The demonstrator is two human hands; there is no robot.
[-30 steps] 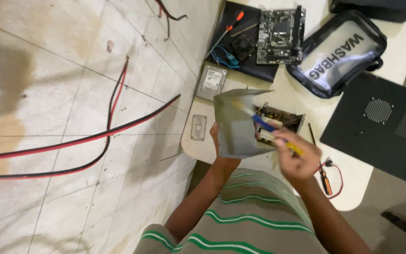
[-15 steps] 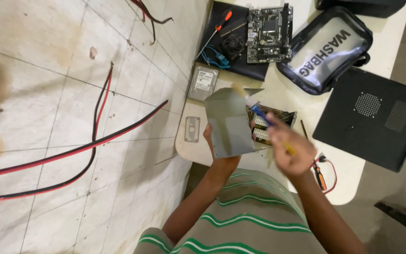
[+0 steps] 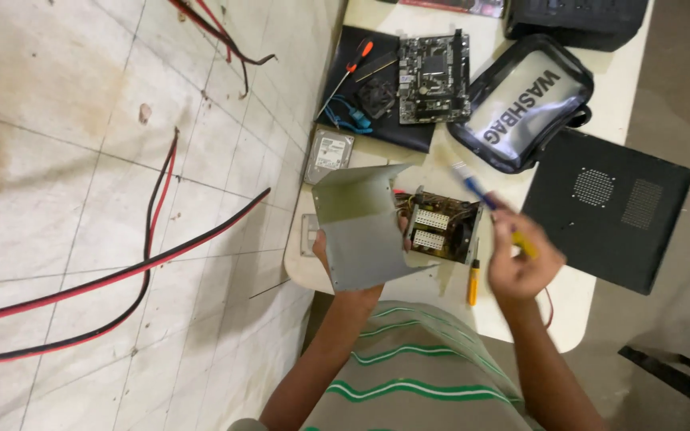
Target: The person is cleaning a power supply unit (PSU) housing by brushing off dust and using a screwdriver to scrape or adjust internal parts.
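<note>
My left hand (image 3: 337,267) grips a bent grey metal cover (image 3: 361,227) by its lower edge and holds it up beside an opened power supply box (image 3: 442,227) with white connectors and wires inside. My right hand (image 3: 521,263) is closed on a small brush (image 3: 481,195) with a blue and yellow handle, its bristle end pointing up and left, just right of the box. Both hands are over the front of a cream table (image 3: 584,299).
A yellow-handled screwdriver (image 3: 473,281) lies by the box. Further back are a hard drive (image 3: 330,154), a motherboard (image 3: 434,77) on a dark mat with a red-handled screwdriver (image 3: 346,73), a clear bag (image 3: 525,104) and a black case panel (image 3: 608,209). Red and black cables (image 3: 145,259) cross the tiled floor.
The right hand with the brush has moved right, off the metal cover. The cover has tilted back, uncovering the power supply box. The camera view has shifted.
</note>
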